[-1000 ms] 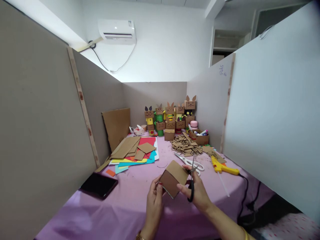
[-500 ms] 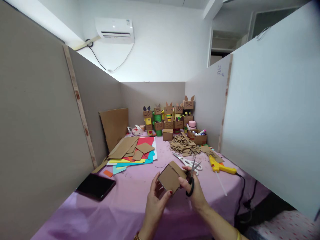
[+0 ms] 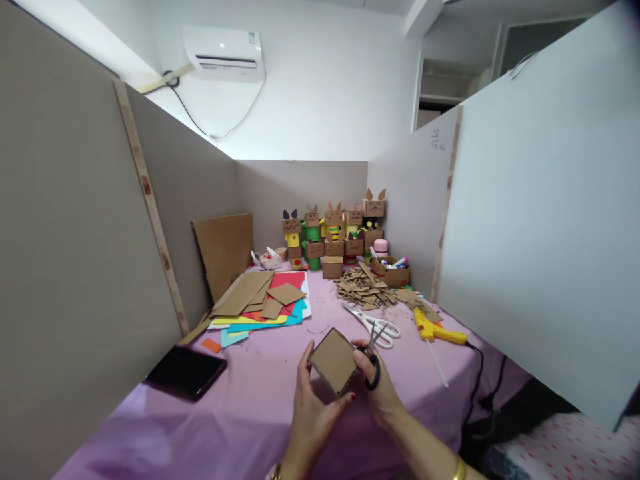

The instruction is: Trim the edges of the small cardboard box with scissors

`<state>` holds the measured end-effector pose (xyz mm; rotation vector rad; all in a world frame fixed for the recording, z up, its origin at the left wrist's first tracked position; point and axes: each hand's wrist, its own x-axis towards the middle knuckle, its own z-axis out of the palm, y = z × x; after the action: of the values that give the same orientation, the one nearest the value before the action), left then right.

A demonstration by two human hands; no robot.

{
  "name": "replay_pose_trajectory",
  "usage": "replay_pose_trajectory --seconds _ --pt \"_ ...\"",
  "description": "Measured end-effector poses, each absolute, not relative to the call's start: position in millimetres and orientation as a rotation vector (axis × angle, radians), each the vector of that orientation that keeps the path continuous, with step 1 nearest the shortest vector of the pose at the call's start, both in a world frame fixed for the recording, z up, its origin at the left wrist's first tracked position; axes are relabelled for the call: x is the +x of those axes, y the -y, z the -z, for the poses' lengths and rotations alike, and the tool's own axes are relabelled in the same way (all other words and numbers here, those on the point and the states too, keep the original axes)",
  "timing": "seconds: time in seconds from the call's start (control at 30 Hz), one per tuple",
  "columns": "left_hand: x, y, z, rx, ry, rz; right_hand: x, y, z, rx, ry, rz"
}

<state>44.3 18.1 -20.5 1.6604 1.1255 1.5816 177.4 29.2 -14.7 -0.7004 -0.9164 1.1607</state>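
Note:
A small brown cardboard box (image 3: pixel 334 361) is held up over the front of the table, one square face turned toward me. My left hand (image 3: pixel 314 400) grips it from the left and below, the thumb along its lower edge. On the other side, my right hand (image 3: pixel 379 383) carries small black-handled scissors (image 3: pixel 373 368), blades pointing up and apart, while its fingers touch the box's right corner. Larger white-handled scissors (image 3: pixel 373 325) lie on the cloth just beyond my right hand.
Cardboard sheets (image 3: pixel 245 293) and coloured paper (image 3: pixel 265 325) are stacked at left, above a black tablet (image 3: pixel 186 373). Cardboard scraps (image 3: pixel 364 287) are heaped behind. A yellow glue gun (image 3: pixel 440 331) trails its cord at right. Several cardboard animal figures (image 3: pixel 334 217) stand at the back.
The box has been turned so that one square face shows, where a second side showed before. My right hand and its scissors have shifted slightly left and down. The view has moved a little.

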Motion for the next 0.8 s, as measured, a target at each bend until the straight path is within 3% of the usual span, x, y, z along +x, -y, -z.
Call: replay_pose_trajectory --seconds 0.27,0.57,0.8 --pt "40.8 -11.6 15.9 1.562 -0.856 -1.441 181.6 -25.2 20.5 -0.555 1.020 -1.128" --pt "38.2 -13.0 19.4 1.681 -0.902 -1.519 193.7 -17.2 2.5 -0.634 1.391 -1.355" --pt "37.1 -8.0 6.1 1.341 -0.769 -1.546 190.3 -17.6 19.5 -0.660 1.431 -1.154"
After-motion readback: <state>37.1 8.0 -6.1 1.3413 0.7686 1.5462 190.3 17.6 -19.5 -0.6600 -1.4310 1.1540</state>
